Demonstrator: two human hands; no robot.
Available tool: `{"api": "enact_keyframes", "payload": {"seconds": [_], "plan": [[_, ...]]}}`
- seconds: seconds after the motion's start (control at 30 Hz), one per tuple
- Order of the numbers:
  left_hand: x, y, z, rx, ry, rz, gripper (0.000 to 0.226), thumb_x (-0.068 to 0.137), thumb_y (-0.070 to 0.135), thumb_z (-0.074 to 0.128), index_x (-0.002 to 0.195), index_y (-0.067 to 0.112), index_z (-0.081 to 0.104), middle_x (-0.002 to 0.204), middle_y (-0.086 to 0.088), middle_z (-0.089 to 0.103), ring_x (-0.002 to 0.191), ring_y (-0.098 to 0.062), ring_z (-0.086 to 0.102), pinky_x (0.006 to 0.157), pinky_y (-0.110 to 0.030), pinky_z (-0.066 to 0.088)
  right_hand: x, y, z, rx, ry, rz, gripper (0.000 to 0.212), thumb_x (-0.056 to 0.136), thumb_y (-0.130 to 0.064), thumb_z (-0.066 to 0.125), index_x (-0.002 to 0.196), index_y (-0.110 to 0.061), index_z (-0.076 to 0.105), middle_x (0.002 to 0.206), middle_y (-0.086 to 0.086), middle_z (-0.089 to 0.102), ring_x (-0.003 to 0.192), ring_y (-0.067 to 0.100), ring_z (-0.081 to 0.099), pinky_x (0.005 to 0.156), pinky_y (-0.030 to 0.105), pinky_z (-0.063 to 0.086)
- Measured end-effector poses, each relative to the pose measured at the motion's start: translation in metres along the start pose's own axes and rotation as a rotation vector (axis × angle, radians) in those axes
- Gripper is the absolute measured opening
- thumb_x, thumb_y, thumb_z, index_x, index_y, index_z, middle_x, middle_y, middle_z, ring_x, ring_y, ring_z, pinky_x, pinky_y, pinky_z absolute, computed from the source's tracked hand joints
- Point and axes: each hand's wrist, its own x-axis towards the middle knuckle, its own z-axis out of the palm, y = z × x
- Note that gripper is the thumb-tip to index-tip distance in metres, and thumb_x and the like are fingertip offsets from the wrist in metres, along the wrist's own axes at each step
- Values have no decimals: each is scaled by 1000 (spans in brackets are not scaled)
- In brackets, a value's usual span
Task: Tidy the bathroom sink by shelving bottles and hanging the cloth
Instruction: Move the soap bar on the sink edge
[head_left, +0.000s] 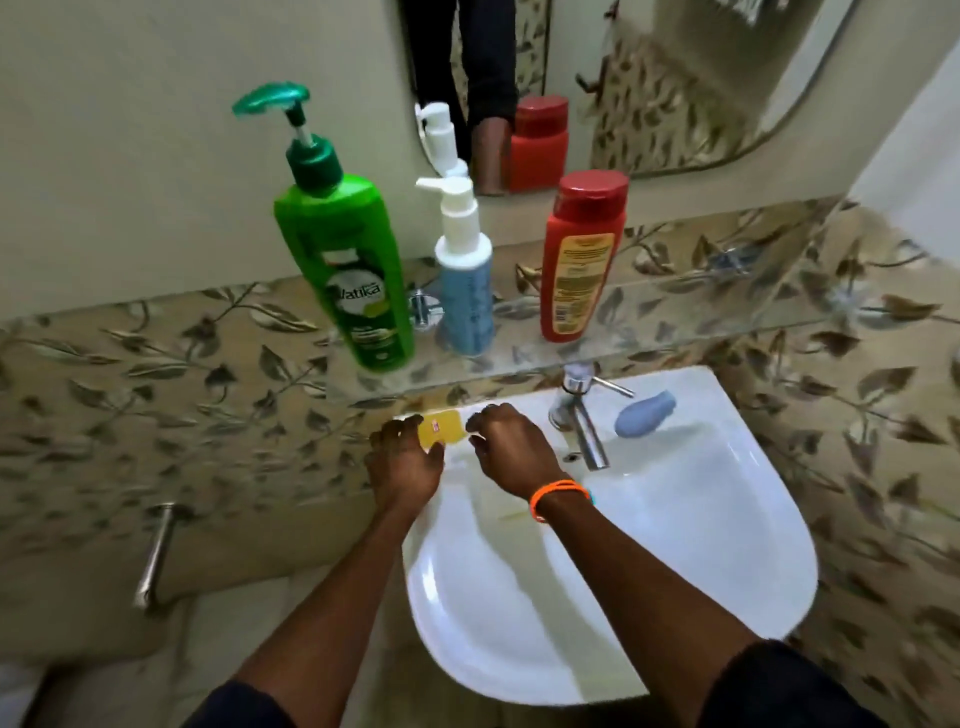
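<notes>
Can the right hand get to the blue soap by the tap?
Probably yes. The right hand is at the yellow thing on the sink's back rim. The blue soap lies uncovered on that rim, beyond the tap, so the hand would have to go around the tap's spout.

A home bathroom, by every sign — white ceramic sink (613, 571) fixed to the wall, chrome tap (584, 415) at its back edge, a blue soap bar (645, 414) resting on the rim beside it. Above, a glass shelf (675, 306) carrying a green pump bottle (345, 270), a white pump bottle (465, 275) and a red bottle (576, 260). Higher still, a mirror (675, 78) — rounded at the corner. Leaf-patterned tiles (156, 389) along the wall, a metal towel bar (153, 556) low at the left.
</notes>
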Motion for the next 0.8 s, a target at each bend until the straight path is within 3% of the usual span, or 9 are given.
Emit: {"api": "enact_keyframes", "payload": {"seconds": [0.13,0.27,0.4,0.5,0.6,0.67,0.73,0.8], "plan": [[34,-27,4,282,-165,231,71,96,47,60,159,28,31,165,-3,35,148,-29,35,114,-41,35,27,-8,32,111,-13,163,45,90,-5,58,134,-14,59,132,16,58,125,36,53,98,45,51],[60,-32,2,355,-159,367,66,93,51,61,153,31,42,159,-2,44,144,-28,43,116,-41,37,46,-5,46,-18,-35,89,57,82,1,62,136,-17,58,145,9,52,126,36,51,97,44,51],[61,-40,3,463,-123,547,52,98,49,51,140,17,55,148,-10,53,135,-32,50,110,-42,38,55,-6,54,-262,-47,-53,39,87,-13,59,126,-16,61,137,13,58,127,36,49,101,43,43],[57,-49,9,448,-44,611,48,99,44,49,135,14,59,142,-13,58,131,-34,54,106,-44,41,56,-9,60,-303,15,-115,33,87,-8,51,116,-11,66,119,18,67,118,39,58,99,42,47],[57,-53,15,262,43,582,44,98,38,50,131,12,63,134,-14,65,125,-36,61,101,-45,48,60,-8,61,-294,41,-155,33,85,-6,55,115,-7,68,111,20,72,109,39,65,97,39,53],[55,-50,17,-45,83,460,40,99,34,59,129,8,65,130,-16,67,123,-36,62,103,-42,50,60,-2,59,-215,69,-89,38,83,-8,67,121,-8,66,110,19,73,106,37,66,90,37,56],[49,-40,18,-379,93,238,43,92,33,76,126,6,66,126,-15,66,118,-32,62,100,-36,54,58,8,53,80,56,100,41,90,-12,66,130,-13,60,117,17,71,110,37,64,86,40,56],[47,-28,21,-629,42,52,46,84,31,86,120,9,67,116,-9,71,107,-24,68,84,-15,54,51,24,51,388,59,226,26,93,-14,66,119,-16,63,108,14,75,100,34,69,84,43,58]]}}
